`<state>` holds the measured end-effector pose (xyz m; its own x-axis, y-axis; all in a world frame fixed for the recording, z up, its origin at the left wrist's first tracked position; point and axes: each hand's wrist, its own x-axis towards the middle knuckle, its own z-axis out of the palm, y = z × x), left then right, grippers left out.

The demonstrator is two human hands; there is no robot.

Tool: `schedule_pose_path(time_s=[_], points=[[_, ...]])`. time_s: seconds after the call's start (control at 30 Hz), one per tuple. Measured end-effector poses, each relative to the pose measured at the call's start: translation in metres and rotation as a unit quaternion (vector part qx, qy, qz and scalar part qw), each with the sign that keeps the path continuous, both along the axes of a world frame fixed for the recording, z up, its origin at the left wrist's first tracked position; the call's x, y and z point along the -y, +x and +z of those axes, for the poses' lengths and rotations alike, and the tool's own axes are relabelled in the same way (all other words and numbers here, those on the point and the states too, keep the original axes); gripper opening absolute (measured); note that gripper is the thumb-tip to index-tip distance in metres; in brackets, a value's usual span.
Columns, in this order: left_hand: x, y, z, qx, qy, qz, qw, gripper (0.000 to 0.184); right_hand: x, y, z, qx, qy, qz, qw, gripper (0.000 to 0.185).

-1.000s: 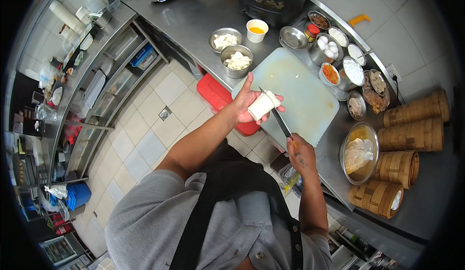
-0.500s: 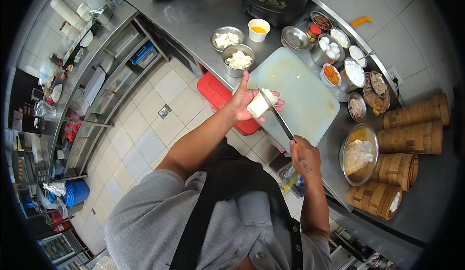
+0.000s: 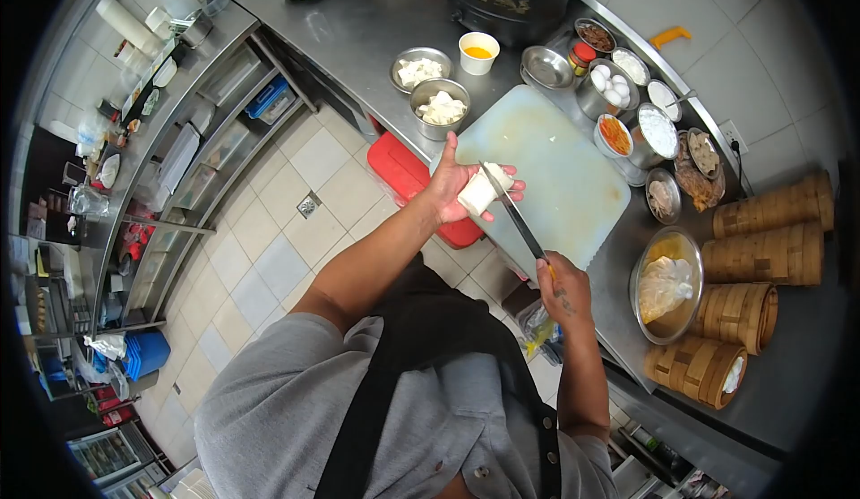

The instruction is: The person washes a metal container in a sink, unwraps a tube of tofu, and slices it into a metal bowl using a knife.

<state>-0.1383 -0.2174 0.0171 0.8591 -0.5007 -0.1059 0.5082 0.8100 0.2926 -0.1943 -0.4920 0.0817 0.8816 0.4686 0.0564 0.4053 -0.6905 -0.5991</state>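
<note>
A white block (image 3: 479, 193) of soft food lies across the palm of my left hand (image 3: 451, 191), whose thumb points up and whose fingers reach out beneath it. My right hand (image 3: 564, 289) is wrapped round the handle of a knife (image 3: 524, 231). The blade rests on the block and crosses it at a slant. Both hands are over the near left edge of a pale cutting board (image 3: 546, 154). Just beyond my left hand stands a metal bowl (image 3: 454, 86) of white pieces, with a second metal bowl (image 3: 395, 72) of similar pieces behind it.
A cup (image 3: 476, 66) of yellow liquid and a black pot (image 3: 511, 6) stand behind the board. Bowls of eggs (image 3: 610, 86), shredded orange food (image 3: 614, 135) and white powder line the right. Bamboo steamers (image 3: 761, 254) and a large bowl (image 3: 638, 306) are nearer. Below is a red lid (image 3: 397, 169).
My right hand and the knife have moved slightly right and down from a second ago. The blade's angle across the white block has shifted a little. My left hand stays nearly in place.
</note>
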Motion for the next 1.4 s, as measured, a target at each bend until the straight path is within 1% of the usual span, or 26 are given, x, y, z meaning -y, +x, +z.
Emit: schedule_pose_path(time_s=[0.1, 0.23, 0.3, 0.43, 0.5, 0.6, 0.63, 0.7, 0.73, 0.77, 0.83, 0.9, 0.97, 1.0, 1.03, 1.1, 1.17, 1.2, 1.23, 1.3, 1.33, 1.37, 1.4], points=[[0.007, 0.0, 0.001, -0.006, 0.008, 0.012, 1.0, 0.122, 0.011, 0.002, 0.003, -0.001, -0.024, 0.019, 1.0, 0.018], [0.016, -0.002, 0.001, 0.012, -0.018, 0.001, 1.0, 0.122, 0.023, 0.006, -0.002, -0.001, -0.069, 0.046, 0.997, 0.016], [0.021, -0.003, -0.001, 0.029, -0.035, -0.011, 0.999, 0.121, 0.027, 0.009, -0.007, -0.016, -0.063, 0.051, 0.997, 0.016], [0.032, -0.01, 0.003, 0.004, -0.088, -0.021, 0.996, 0.12, 0.034, 0.015, -0.024, -0.057, -0.034, 0.061, 0.996, 0.017], [0.034, -0.015, 0.008, -0.021, -0.103, -0.014, 0.994, 0.117, 0.037, 0.019, -0.028, -0.116, -0.019, 0.064, 0.991, 0.019], [0.03, -0.014, 0.005, -0.008, -0.067, 0.003, 0.998, 0.099, 0.043, 0.024, -0.043, -0.192, 0.032, 0.051, 0.98, 0.021], [0.022, -0.009, -0.002, 0.007, -0.033, 0.014, 0.999, 0.091, 0.043, 0.025, -0.047, -0.216, 0.055, 0.042, 0.974, 0.022], [-0.005, 0.008, -0.015, 0.035, 0.035, 0.035, 0.998, 0.075, 0.035, 0.026, -0.032, -0.301, 0.101, -0.03, 0.948, 0.023], [-0.017, 0.014, 0.002, 0.007, 0.144, 0.08, 0.986, 0.058, 0.031, 0.028, -0.027, -0.342, 0.123, -0.067, 0.929, 0.024], [-0.034, 0.021, 0.017, 0.002, 0.225, 0.105, 0.969, 0.05, 0.03, 0.032, -0.032, -0.318, 0.133, -0.078, 0.936, 0.025], [-0.069, 0.04, 0.04, 0.006, 0.381, 0.13, 0.915, 0.043, 0.032, 0.044, -0.044, -0.266, 0.153, -0.104, 0.946, 0.026], [-0.096, 0.063, 0.057, 0.015, 0.559, 0.109, 0.822, 0.042, 0.029, 0.056, -0.046, -0.171, 0.093, -0.119, 0.974, 0.024], [-0.124, 0.089, 0.047, 0.046, 0.628, 0.093, 0.772, 0.045, 0.021, 0.067, -0.05, -0.065, 0.046, -0.119, 0.99, 0.024], [-0.134, 0.099, 0.039, 0.063, 0.662, 0.076, 0.743, 0.045, 0.019, 0.072, -0.049, -0.068, 0.01, -0.134, 0.989, 0.023], [-0.141, 0.106, 0.035, 0.08, 0.694, 0.059, 0.713, 0.045, 0.013, 0.075, -0.05, -0.048, -0.013, -0.141, 0.989, 0.023], [-0.155, 0.12, 0.02, 0.176, 0.733, 0.037, 0.656, 0.043, 0.004, 0.083, -0.056, -0.008, -0.059, -0.153, 0.986, 0.023], [-0.163, 0.126, 0.019, 0.271, 0.76, 0.018, 0.591, 0.041, -0.008, 0.087, -0.065, 0.04, -0.077, -0.177, 0.98, 0.021], [-0.166, 0.125, 0.019, 0.251, 0.751, 0.0, 0.611, 0.038, -0.013, 0.088, -0.069, 0.072, -0.089, -0.183, 0.976, 0.022], [-0.172, 0.126, 0.02, 0.256, 0.741, 0.004, 0.62, 0.037, -0.02, 0.09, -0.07, 0.105, -0.099, -0.189, 0.971, 0.022], [-0.183, 0.132, 0.022, 0.268, 0.724, 0.011, 0.636, 0.034, -0.031, 0.09, -0.073, 0.105, -0.116, -0.24, 0.958, 0.024], [-0.189, 0.135, 0.028, 0.266, 0.696, 0.024, 0.666, 0.029, -0.035, 0.09, -0.075, 0.109, -0.126, -0.261, 0.951, 0.025], [-0.197, 0.139, 0.027, 0.25, 0.704, 0.048, 0.663, 0.027, -0.039, 0.089, -0.078, 0.114, -0.136, -0.281, 0.943, 0.026], [-0.207, 0.144, 0.027, 0.234, 0.711, 0.074, 0.659, 0.025, -0.043, 0.088, -0.081, 0.098, -0.133, -0.322, 0.932, 0.033]])
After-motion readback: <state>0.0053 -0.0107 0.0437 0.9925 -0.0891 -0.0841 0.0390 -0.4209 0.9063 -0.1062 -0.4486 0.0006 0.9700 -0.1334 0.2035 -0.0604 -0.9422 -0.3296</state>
